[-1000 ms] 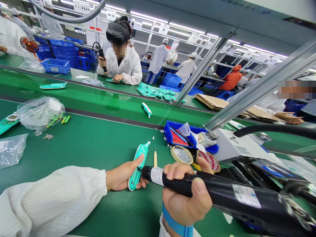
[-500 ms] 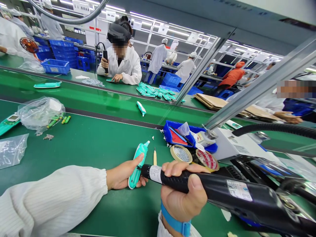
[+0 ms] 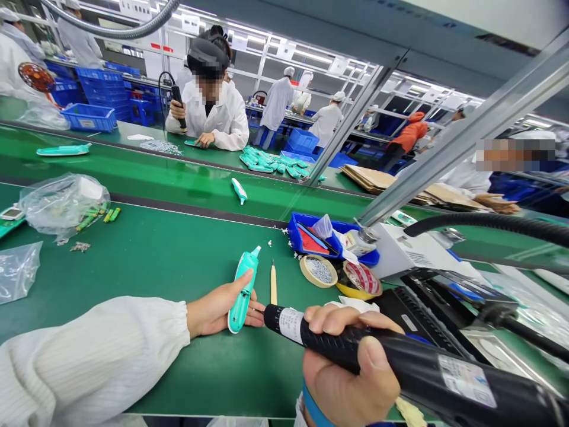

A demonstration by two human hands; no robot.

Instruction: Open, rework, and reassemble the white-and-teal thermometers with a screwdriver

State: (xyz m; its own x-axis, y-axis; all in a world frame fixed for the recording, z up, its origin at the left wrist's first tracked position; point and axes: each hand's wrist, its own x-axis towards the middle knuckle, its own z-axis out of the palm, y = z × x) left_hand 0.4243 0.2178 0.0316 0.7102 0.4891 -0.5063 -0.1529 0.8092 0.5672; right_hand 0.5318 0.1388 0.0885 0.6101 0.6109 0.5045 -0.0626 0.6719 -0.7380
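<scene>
My left hand [image 3: 217, 309] is closed around a teal and white ear thermometer [image 3: 242, 296], thumb across its middle. The thermometer's narrow tip points away from me, and a dark opening shows in its teal casing. A black electric screwdriver [image 3: 347, 344] is gripped in my right hand [image 3: 351, 367], which wears a blue wrist strap. Its thin bit points left, just right of the thermometer and close over my left fingertips. A small hand tool with a pale handle [image 3: 273, 284] lies on the green bench beyond the screwdriver's nose.
A blue tray [image 3: 311, 240] holds tools and a bottle; near it lie a roll of tape with screws inside [image 3: 318, 271] and a red-white roll [image 3: 362, 279]. Batteries [image 3: 112, 214] and a plastic bag [image 3: 57, 204] lie left. Across the green belt [image 3: 178, 184], a person holds another screwdriver.
The screwdriver has drawn back to the right, its bit leaving the thermometer's casing. My left hand keeps hold of the thermometer. The whole view has shifted slightly.
</scene>
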